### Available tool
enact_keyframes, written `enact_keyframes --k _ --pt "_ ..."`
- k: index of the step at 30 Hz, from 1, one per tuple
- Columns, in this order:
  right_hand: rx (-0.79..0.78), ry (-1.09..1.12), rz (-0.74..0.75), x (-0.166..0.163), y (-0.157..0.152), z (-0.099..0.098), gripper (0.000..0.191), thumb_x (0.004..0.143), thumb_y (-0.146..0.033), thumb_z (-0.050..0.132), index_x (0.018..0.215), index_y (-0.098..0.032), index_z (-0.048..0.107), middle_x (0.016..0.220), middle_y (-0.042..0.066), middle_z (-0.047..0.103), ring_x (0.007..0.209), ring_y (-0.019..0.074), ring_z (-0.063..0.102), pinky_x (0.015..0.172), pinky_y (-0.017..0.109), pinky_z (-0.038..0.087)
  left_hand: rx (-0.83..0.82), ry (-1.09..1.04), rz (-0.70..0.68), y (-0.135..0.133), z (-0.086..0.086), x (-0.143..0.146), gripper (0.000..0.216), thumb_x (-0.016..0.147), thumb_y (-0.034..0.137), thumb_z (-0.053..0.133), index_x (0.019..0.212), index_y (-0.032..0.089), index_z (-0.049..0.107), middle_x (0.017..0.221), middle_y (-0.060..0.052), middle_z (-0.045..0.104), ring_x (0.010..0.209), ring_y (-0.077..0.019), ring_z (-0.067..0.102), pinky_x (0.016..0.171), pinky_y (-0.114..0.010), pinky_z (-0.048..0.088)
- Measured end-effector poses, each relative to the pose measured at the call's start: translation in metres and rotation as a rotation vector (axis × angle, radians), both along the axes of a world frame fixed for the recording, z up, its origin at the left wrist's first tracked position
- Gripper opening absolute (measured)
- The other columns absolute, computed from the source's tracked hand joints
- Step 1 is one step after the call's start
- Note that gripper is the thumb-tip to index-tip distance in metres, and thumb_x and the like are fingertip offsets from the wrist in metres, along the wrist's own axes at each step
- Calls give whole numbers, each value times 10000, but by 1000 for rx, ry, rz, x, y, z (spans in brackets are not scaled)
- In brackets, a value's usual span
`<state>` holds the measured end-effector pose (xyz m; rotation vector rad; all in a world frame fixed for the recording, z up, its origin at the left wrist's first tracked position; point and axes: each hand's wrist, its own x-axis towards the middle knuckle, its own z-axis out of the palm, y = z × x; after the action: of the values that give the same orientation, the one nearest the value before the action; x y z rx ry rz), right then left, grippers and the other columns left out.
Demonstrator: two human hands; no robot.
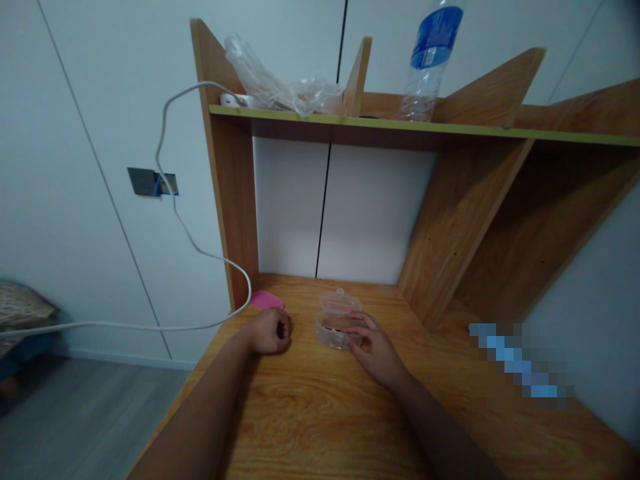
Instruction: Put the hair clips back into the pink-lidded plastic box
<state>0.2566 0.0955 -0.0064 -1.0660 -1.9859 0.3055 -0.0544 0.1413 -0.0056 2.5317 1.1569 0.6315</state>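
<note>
A small clear plastic container [336, 319] with a clear lid and pink clasps stands on the wooden desk [310, 413]. My right hand [376, 348] rests against the container's right side, its fingers curled round the lower edge. My left hand [270, 331] lies on the desk to the left of the container, closed in a loose fist, a small gap away from it. What the fist holds, if anything, is hidden. A flat pink object [267, 300] lies just beyond my left hand.
A wooden shelf unit [450, 127] rises behind the desk, carrying a clear water bottle [429, 60] with a blue label and crumpled plastic bags [280, 87]. A white cable [175, 200] runs from the shelf down past the desk's left edge. A wall socket [150, 181] is at left.
</note>
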Motion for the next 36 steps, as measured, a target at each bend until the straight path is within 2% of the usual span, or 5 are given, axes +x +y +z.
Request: enact_keyframes --k 10,19,26,30,36 --pt "4 24 2 -3 -3 4 159 855 -259 672 982 -251 768 1288 92 602 1256 257 546 1097 436 429 98 -27 88 -3 8 -1 286 810 327 615 573 169 598 583 -14 595 606 -148 538 608 -262 393" --pt "-43 107 -238 8 7 -4 376 946 -390 546 1286 -269 649 1203 122 649 1152 302 619 1051 512 460 199 -72 60 -16 13 42 397 1000 441 402 1078 178 689 998 -119 684 964 -258 602 892 -395 427" --pt "-133 112 -117 3 8 -14 496 985 -382 478 1466 -261 451 1429 95 571 1309 259 550 1115 491 416 159 -80 -38 -23 7 57 398 996 476 400 1002 182 668 901 -96 686 885 -253 622 842 -374 454" --pt "-139 118 -71 -1 3 -11 638 953 -312 529 1542 -275 286 1413 86 582 1278 242 575 1092 474 444 140 -114 -38 -22 7 53 372 1011 451 380 1073 189 637 970 -97 682 940 -253 618 873 -373 452" --pt "-96 126 -35 -4 -3 -1 665 896 -249 591 1512 -301 347 1416 73 564 1276 252 558 1101 470 433 98 -179 -31 -25 8 52 337 991 455 450 1168 202 583 1052 -85 682 967 -246 626 864 -357 476"
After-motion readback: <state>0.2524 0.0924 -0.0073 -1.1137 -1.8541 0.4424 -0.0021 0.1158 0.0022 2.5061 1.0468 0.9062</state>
